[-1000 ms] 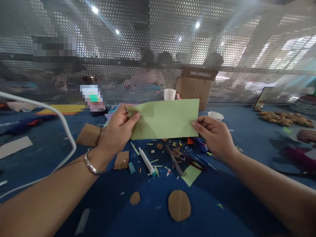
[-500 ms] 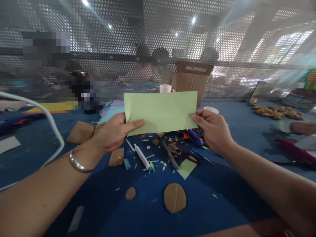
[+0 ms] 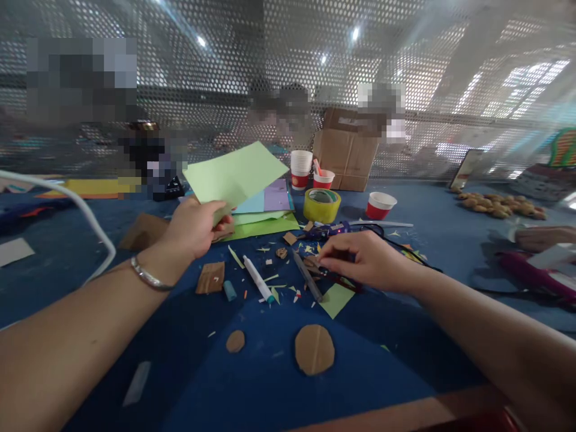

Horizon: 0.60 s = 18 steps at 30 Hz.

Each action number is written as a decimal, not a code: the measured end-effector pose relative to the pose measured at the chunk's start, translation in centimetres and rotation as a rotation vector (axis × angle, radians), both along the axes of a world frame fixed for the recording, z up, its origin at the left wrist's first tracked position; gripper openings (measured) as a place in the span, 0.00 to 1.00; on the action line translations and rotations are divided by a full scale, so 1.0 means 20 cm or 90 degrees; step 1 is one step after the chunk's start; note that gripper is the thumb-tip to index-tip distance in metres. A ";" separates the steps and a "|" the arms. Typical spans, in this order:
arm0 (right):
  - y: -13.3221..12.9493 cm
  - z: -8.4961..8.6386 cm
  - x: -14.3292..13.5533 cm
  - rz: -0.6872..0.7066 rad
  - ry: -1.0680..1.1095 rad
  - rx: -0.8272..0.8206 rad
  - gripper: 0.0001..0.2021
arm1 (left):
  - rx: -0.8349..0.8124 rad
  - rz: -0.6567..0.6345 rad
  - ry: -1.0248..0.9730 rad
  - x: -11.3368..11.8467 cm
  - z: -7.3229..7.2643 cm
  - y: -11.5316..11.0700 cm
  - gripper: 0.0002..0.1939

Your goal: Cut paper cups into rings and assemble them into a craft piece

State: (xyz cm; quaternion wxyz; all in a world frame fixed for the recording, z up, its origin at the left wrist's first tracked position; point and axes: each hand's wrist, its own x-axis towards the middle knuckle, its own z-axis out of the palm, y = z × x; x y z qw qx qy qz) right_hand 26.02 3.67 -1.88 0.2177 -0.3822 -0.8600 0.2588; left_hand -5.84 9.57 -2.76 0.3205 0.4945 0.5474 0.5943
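Note:
My left hand [image 3: 198, 225], with a silver bangle on the wrist, grips a light green paper sheet [image 3: 236, 174] by its lower edge; the sheet is tilted in the air. My right hand [image 3: 360, 258] hovers over the scraps with its fingers curled and fingertips close together; whatever they pinch, if anything, is hidden. Below it are dark red handles [image 3: 353, 285], partly covered. Beside its fingertips lies a grey marker [image 3: 307, 276]. A small green paper piece [image 3: 336, 300] is just under the handles. Nearer me lie a large cardboard disc [image 3: 315, 350] and a small cardboard disc [image 3: 235, 341].
A white marker [image 3: 258, 278] and its teal cap [image 3: 230, 291] lie among paper clippings. Behind are coloured sheets [image 3: 274, 225], yellow tape [image 3: 321, 206], paper cups [image 3: 301, 165] and a cardboard box [image 3: 346, 156]. A white cable [image 3: 85, 210] curves at left. Another person's hand [image 3: 544, 236] is at right.
My right hand has let go of the green sheet and come down to the scraps. My left hand has carried the sheet up and left, uncovering the cups, tape and coloured sheets.

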 end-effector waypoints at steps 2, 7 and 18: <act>-0.03 0.02 0.00 0.071 -0.074 0.014 0.07 | -0.027 0.012 -0.002 0.00 0.01 0.00 0.12; -0.08 0.05 0.00 0.126 -0.225 0.005 0.13 | -0.056 0.048 0.052 -0.01 0.00 0.00 0.10; -0.12 0.04 -0.03 0.101 -0.308 0.052 0.04 | -0.019 0.028 0.155 -0.06 -0.03 0.01 0.16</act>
